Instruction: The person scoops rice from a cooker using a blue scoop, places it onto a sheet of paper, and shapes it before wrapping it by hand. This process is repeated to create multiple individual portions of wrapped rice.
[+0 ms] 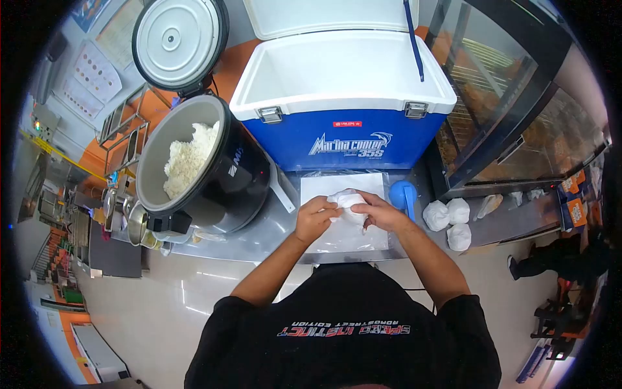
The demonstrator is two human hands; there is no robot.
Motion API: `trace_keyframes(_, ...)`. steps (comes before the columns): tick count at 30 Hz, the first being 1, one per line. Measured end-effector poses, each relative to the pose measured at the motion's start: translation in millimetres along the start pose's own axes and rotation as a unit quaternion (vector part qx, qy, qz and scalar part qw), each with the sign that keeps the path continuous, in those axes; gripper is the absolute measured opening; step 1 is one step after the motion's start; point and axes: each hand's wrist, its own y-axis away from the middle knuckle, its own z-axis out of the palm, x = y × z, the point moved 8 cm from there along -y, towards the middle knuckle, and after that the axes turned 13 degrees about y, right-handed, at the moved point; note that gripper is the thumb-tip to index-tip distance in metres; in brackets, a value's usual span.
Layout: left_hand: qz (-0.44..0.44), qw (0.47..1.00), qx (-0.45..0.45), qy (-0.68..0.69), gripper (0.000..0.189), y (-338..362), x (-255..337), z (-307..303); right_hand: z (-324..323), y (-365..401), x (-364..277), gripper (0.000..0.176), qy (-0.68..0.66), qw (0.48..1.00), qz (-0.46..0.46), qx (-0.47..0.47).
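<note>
Both my hands are closed around a white paper-wrapped bundle point(348, 211), its contents hidden. My left hand point(316, 218) grips its left side, with the fingertips on the wrapper. On the other side, my right hand point(381, 211) has its thumb and fingers pressed against the wrapping. Beneath them, white paper sheets point(313, 189) and clear plastic point(366, 242) lie on the metal counter. A blue scoop-like tool point(403, 193) lies just right of my right hand. Farther right sit 3 similar wrapped bundles point(459, 237), close together.
At left stands an open black rice cooker point(243, 175) with white rice point(191, 161) inside. Behind my hands is an open blue-and-white cooler point(350, 139). A glass display cabinet point(512, 117) borders the right side. A person in dark clothes point(557, 256) is at far right.
</note>
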Motion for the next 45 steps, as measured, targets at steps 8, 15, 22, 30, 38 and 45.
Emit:
trace_keyframes(8,-0.155,0.977,0.064,0.133,0.025,-6.7,-5.6,-6.7,-7.3,1.7,-23.6,0.066,-0.003,0.999,-0.028,0.026)
trace_keyframes(15,-0.259,0.942,0.141,0.162,0.025,-21.6,-12.6,-22.4,-0.7,7.0,-84.9,0.064,0.230,0.968,-0.079,0.055)
trace_keyframes(22,-0.533,0.590,0.146,0.589,0.047,-7.5,-22.3,5.6,36.2,37.7,-150.7,0.072,0.643,0.721,-0.166,0.197)
trace_keyframes(30,-0.548,0.583,0.150,0.580,0.061,5.4,-22.5,15.7,50.7,58.1,-161.9,0.072,0.671,0.658,-0.285,0.188)
trace_keyframes(38,-0.526,0.531,0.131,0.651,0.050,-11.1,0.7,24.7,11.5,74.3,-149.2,0.063,0.595,0.713,-0.242,0.280)
trace_keyframes(45,-0.459,0.569,0.096,0.676,0.059,-28.8,14.1,41.1,-6.9,66.1,-77.8,0.037,0.070,0.855,-0.299,0.419)
